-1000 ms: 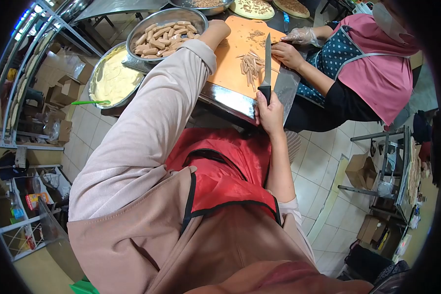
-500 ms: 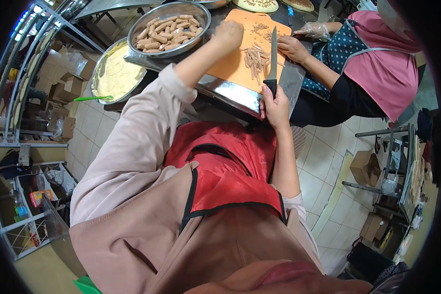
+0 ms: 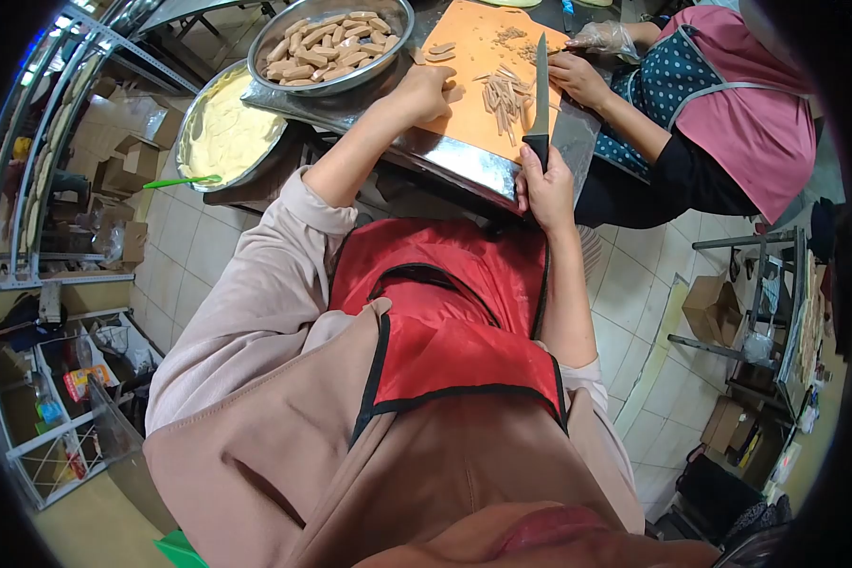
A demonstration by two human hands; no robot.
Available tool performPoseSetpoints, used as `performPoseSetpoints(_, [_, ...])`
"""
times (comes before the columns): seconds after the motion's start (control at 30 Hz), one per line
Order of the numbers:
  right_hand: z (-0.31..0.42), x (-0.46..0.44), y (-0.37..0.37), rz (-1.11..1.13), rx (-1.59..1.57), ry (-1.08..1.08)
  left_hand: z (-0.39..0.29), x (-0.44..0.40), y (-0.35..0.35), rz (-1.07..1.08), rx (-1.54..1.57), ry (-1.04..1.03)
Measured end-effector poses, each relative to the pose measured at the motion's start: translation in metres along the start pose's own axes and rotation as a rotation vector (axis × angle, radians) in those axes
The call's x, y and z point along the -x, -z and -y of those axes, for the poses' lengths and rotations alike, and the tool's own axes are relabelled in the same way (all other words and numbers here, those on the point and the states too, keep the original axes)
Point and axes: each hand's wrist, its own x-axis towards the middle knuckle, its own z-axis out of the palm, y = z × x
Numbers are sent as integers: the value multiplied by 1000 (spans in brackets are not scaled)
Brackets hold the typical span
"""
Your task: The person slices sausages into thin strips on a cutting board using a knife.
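My right hand grips the black handle of a knife, whose blade points up and away over the orange cutting board. At the board's left edge, my left hand is closed with its fingers curled down; a brown sausage piece shows beside its fingertips. Beyond that hand lie more sausage pieces. Thin sausage strips are heaped left of the blade, and small chopped bits lie farther back. A metal bowl full of sausages stands left of the board.
A large basin of pale cream-coloured mixture with a green-handled utensil is at the left. Across the board's right side, a co-worker's bare hand and gloved hand are close to the knife. Shelving stands farther left.
My left hand has moved down and left to the board's near left edge, uncovering sausage pieces. The knife stays in my right hand, and the view has shifted slightly.
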Motion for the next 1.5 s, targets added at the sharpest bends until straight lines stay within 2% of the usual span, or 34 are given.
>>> performPoseSetpoints(0.03, [0,0,0,-3,2,-2,0,1,1,31,-8,-14])
performPoseSetpoints(0.13, [0,1,0,-11,4,-3,3,2,-7,-78,118,11])
performPoseSetpoints(0.33, [5,2,0,-19,0,-26,6,-4,-20,-186,93,26])
performPoseSetpoints(0.43, [4,1,0,-17,-6,-22,5,4,-24,-204,46,-80])
performPoseSetpoints(0.53, [2,1,1,-16,-2,-24,0,15,-29,-389,43,-202])
performPoseSetpoints(0.63, [6,2,0,-18,-20,-41,2,9,-30,-375,103,-60])
performPoseSetpoints(0.73, [7,1,-1,-10,-22,-37,10,-5,-31,-394,197,-19])
performPoseSetpoints(0.77, [6,0,0,-11,-11,-34,13,-11,-33,-392,132,-39])
performPoseSetpoints(0.83, [5,0,0,-13,-3,-31,16,-22,-36,-383,5,-81])
performPoseSetpoints(0.93, [3,2,1,-13,-11,-33,9,-35,-19,26,-39,73])
performPoseSetpoints(1.13, [6,1,1,-16,-24,-27,9,-31,-11,62,129,97])
performPoseSetpoints(1.23, [6,1,1,-22,-8,-25,2,-20,-5,29,314,104])
performPoseSetpoints(1.33, [5,1,1,-28,-6,-30,4,-15,-8,-178,241,101])
performPoseSetpoints(1.43, [3,1,1,-22,-29,-24,14,-17,-7,-54,104,125])
performPoseSetpoints(1.5, [4,1,0,-23,-40,-17,14,-13,-17,-375,-36,-65])
